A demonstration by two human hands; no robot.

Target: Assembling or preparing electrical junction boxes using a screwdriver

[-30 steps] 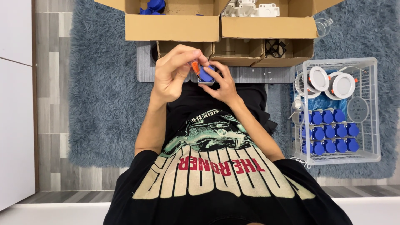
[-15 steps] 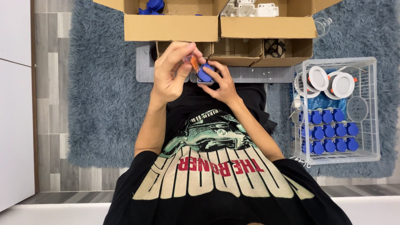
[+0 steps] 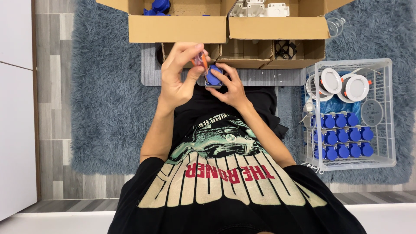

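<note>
My left hand (image 3: 178, 76) is raised in front of the cardboard boxes, its fingers pinching a small orange-tipped tool (image 3: 202, 60). The tool's tip meets a small blue and grey part (image 3: 213, 76), which my right hand (image 3: 230, 84) grips from below and from the right. Both hands are close together above my lap. My fingers hide most of the tool and the underside of the part.
Open cardboard boxes (image 3: 225, 27) stand ahead on a grey mat (image 3: 260, 77), holding blue and white parts. A clear wire-sided crate (image 3: 351, 115) at my right holds round white lamps and rows of several blue parts. A blue shaggy rug (image 3: 108, 99) covers the floor.
My left hand has lifted slightly and shifted the orange tool at the blue part. The right hand has stayed almost still with the part.
</note>
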